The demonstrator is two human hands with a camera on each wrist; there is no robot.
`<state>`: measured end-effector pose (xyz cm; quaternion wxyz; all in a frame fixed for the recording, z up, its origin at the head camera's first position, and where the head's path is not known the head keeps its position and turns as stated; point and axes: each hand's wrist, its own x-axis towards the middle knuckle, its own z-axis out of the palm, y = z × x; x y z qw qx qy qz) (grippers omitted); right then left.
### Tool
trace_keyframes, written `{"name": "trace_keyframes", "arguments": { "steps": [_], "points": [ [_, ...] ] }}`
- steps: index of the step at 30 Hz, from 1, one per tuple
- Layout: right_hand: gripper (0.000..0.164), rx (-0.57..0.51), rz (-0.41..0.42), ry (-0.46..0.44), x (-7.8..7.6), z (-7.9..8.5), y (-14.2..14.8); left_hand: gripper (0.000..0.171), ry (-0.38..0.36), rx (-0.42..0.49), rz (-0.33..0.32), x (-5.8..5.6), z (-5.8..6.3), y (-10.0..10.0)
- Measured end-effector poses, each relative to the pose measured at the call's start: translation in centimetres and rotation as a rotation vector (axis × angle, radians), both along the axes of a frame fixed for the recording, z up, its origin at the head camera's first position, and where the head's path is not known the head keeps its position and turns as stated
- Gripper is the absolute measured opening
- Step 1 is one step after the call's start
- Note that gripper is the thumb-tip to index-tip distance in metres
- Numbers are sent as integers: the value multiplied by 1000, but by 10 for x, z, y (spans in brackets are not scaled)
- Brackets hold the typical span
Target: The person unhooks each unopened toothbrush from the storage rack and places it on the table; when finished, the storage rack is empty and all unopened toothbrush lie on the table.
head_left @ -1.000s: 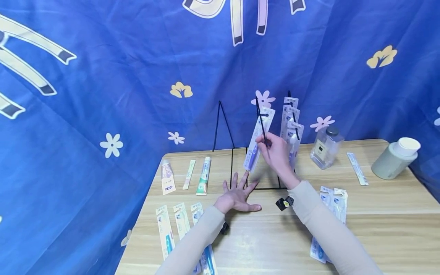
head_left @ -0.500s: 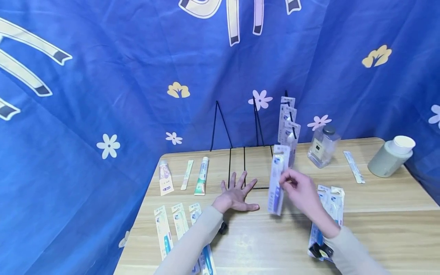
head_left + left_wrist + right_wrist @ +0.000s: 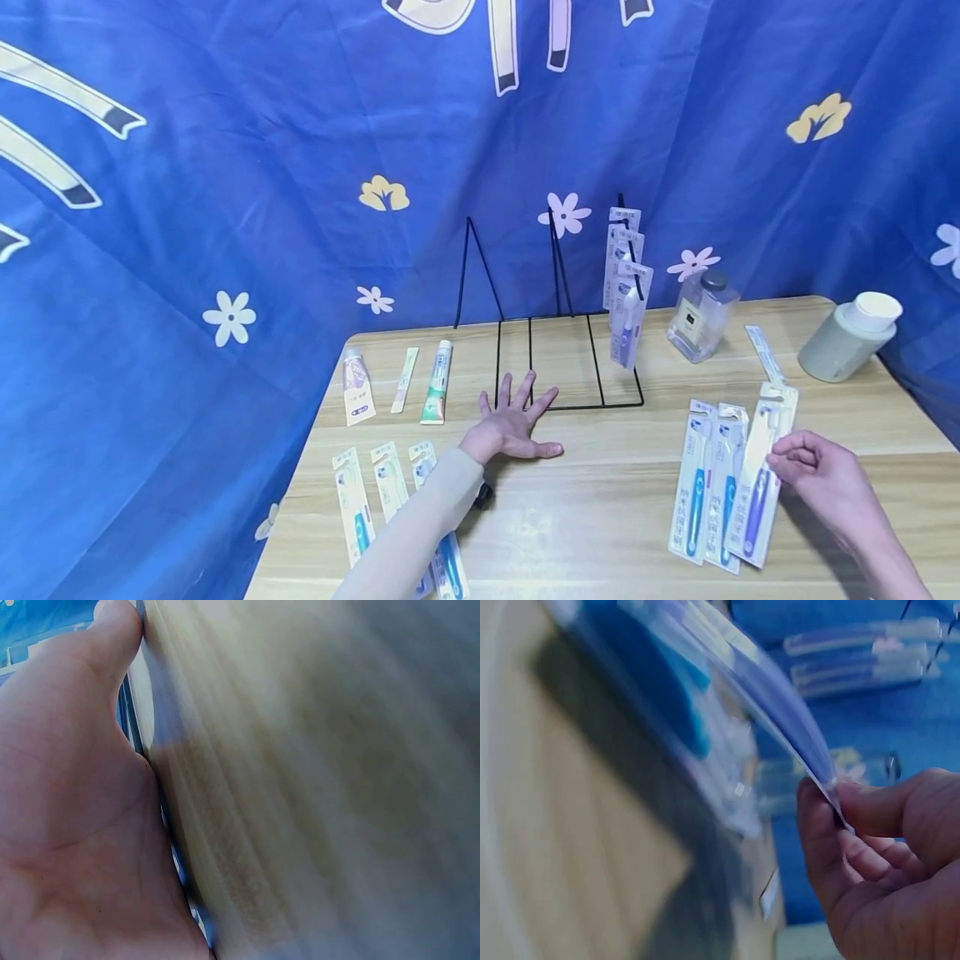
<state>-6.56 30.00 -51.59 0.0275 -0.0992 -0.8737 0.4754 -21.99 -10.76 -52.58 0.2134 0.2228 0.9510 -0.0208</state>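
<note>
- At the right of the pale wood-grained table, the right hand pinches the long clear-and-white pack with a purple-handled toothbrush by its right edge, between thumb and curled fingers.
- Just left of that pack, and partly overlapped by it, lie two long clear-and-white packs with blue-handled toothbrushes, side by side. Whether the purple one touches them or the tabletop, I cannot tell.
- Near the table's middle, the left hand lies palm down with its fingers spread wide, holding nothing, its fingertips over the front of the black wire rack's base.
- On the rack's right-hand prong hang three purple-handled toothbrush packs, one in front of another.
- Right of the rack stand a clear square-sided bottle with a black cap and a round grey-green jar with a white lid; between them lies a slim pale packet.
- Along the left side lie a pink-and-white tube, a narrow pale-green packet and a white-and-green toothpaste tube. Nearer the person are three more clear-and-white toothbrush packs, partly covered by a pale sleeve.
- Behind everything hangs a blue cloth printed with flowers.
</note>
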Motion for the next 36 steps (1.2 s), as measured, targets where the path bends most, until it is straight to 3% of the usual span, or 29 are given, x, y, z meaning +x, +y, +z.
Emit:
{"name": "trace_keyframes", "arguments": {
  "steps": [5, 10, 18, 26, 30, 33, 36],
  "points": [
    [14, 32, 46, -107, 2, -19, 16, 98, 0, -3, -2, 1, 0, 0],
    [14, 180, 74, -141, 1, -25, 19, 99, -3, -6, -5, 1, 0, 1],
    [19, 412, 84, -90, -4, -19, 19, 99, -2, -5, 1, 1, 2, 0],
    [20, 460, 121, -134, -11, -6, 16, 99, -21, 5, 2, 1, 0, 0],
    [17, 475, 124, -11, -25, 9, 2, 99, -25, 7, 6, 1, 1, 0],
    [14, 478, 145, 166, -41, 25, -16, 99, -24, 8, 4, 2, 1, 0],
    [26, 430, 198, 355, -62, 43, -38, 99, -14, 10, 4, 2, 1, 0]
  ]
}}
